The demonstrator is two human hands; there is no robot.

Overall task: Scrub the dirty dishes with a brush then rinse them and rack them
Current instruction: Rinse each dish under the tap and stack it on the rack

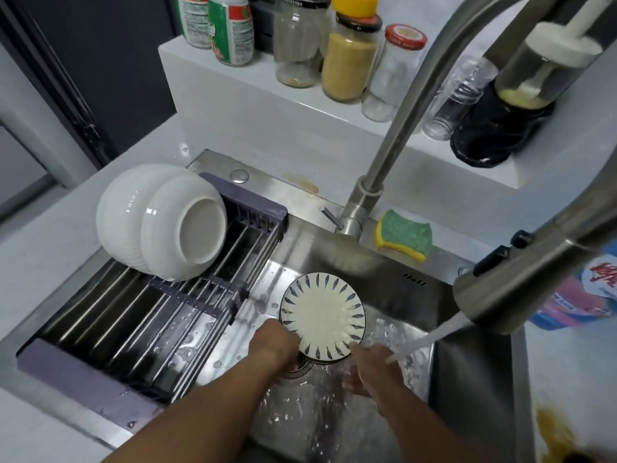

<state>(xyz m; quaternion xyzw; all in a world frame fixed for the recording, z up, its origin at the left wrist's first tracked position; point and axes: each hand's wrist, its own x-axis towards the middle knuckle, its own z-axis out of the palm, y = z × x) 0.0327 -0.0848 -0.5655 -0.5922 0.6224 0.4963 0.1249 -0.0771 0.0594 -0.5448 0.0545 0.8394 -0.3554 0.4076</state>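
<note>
Plate: the patterned plate (322, 319) is being held tilted, low in the sink (467, 389), face toward the camera, likely so rinse water is draining off; a second rim seems to be showing beneath it.
Left hand: the left hand (273, 342) is gripping the plate's lower-left rim.
Right hand: the right hand (370, 365) is sitting by the lower-right rim, under the water stream (430, 339); blur is hiding whether it is gripping.
Faucet: the faucet head (521, 289) is pouring slantwise from the right.
Rack: the rack (133, 312) is spanning the sink's left side, with two white bowls (167, 222) leaning at its far end.
Room: bare bars are lying open nearer the person; the rack's edge, just beside the plate, is probably needing a lift over.
</note>
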